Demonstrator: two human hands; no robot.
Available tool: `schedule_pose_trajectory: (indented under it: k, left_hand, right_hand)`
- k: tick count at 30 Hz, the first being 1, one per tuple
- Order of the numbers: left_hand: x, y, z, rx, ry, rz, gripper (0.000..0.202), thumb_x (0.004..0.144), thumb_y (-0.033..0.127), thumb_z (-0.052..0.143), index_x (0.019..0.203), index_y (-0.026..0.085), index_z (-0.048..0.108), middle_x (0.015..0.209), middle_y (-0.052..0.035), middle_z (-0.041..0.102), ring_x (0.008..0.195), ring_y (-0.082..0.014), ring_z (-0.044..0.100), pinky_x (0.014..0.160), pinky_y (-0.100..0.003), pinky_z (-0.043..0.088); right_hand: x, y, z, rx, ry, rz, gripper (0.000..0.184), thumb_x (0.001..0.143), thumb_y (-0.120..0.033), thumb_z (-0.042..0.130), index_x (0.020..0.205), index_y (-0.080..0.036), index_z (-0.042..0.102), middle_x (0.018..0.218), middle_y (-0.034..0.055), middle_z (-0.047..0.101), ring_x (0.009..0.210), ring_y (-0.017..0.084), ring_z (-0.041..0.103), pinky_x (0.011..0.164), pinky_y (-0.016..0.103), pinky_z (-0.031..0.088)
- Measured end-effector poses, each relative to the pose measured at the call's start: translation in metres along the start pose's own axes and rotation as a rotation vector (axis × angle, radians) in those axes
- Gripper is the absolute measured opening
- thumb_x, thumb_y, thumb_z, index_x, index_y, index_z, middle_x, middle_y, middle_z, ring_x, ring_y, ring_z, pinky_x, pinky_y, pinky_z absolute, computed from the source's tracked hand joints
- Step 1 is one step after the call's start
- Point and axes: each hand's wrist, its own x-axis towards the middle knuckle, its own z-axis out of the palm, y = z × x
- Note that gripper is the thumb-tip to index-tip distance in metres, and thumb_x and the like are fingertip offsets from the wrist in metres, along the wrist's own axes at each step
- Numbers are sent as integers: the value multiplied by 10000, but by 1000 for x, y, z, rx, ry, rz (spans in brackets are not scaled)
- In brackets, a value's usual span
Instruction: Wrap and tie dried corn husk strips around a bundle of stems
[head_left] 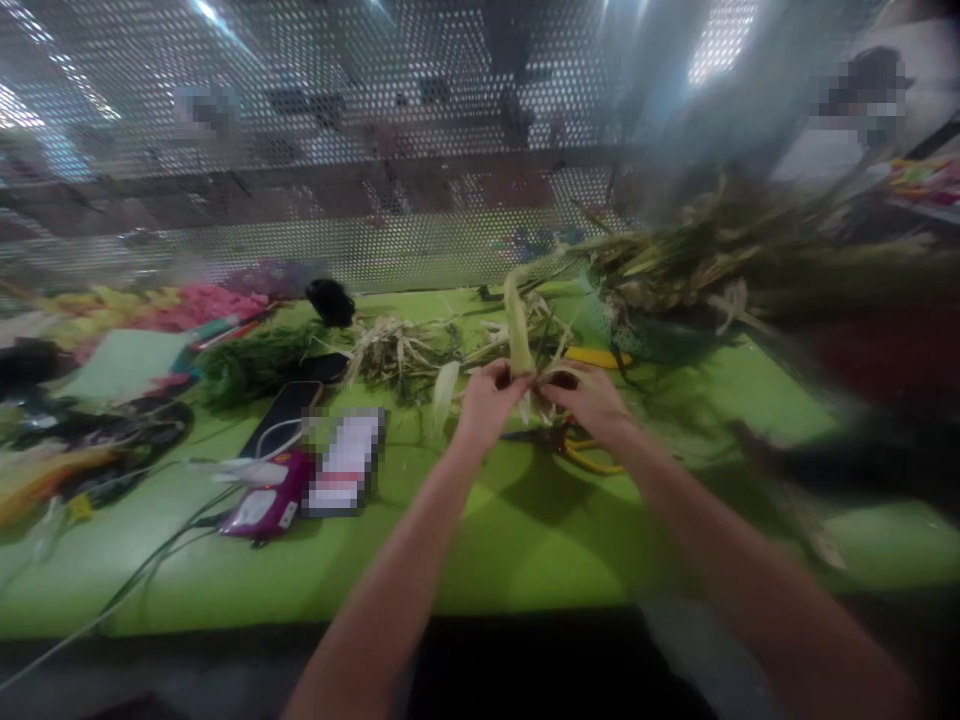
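Observation:
My left hand (pixel 487 398) and my right hand (pixel 591 396) meet over a green table (pixel 525 530), both closed around the base of a pale green leafy stalk (pixel 519 335) that stands up between them. Husk-like leaves fan out beneath the fingers. Yellow-handled scissors (pixel 589 455) lie on the table just under my right wrist. The picture is smeared by motion, so finer detail of the stalk is hard to make out.
A heap of dry and green stalks (pixel 697 260) fills the right back of the table. Loose husks (pixel 390 350) lie behind my hands. Phones (pixel 281 415), a purple device (pixel 266 505) and white cables (pixel 150 560) lie left. A perforated metal screen (pixel 375 150) stands behind. A person (pixel 855 130) is far right.

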Motion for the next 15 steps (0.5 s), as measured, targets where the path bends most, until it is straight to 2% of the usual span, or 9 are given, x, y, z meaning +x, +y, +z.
schedule_pose_trajectory:
  k: [4, 9, 11, 15]
  left_hand:
    - [2, -3, -2, -63, 27, 6, 248, 720, 351, 728, 866, 161, 667, 824, -26, 696, 751, -148, 603, 722, -267, 460]
    - [3, -2, -6, -123, 129, -39, 246, 710, 334, 726, 849, 145, 651, 789, -26, 678, 698, -130, 586, 677, -257, 452]
    - [3, -2, -5, -142, 120, -33, 203, 713, 304, 708, 822, 144, 649, 762, -15, 664, 684, -119, 571, 669, -247, 443]
    - [2, -6, -2, -122, 27, -23, 165, 723, 296, 683, 795, 149, 664, 732, -3, 643, 692, -116, 560, 676, -237, 441]
  right_hand:
    - [-1, -1, 2, 37, -23, 66, 219, 660, -388, 731, 701, -189, 648, 643, -1, 607, 578, 136, 524, 524, 253, 429]
    - [2, 0, 5, 187, 20, 140, 325, 567, -438, 804, 648, -186, 617, 604, -1, 595, 534, 123, 501, 524, 266, 433]
    - [3, 3, 5, 221, 30, 121, 339, 553, -437, 817, 657, -182, 617, 595, -4, 583, 522, 115, 492, 516, 261, 426]
    - [4, 9, 5, 239, 24, 93, 333, 578, -432, 811, 667, -183, 608, 585, -7, 549, 528, 119, 494, 513, 263, 429]
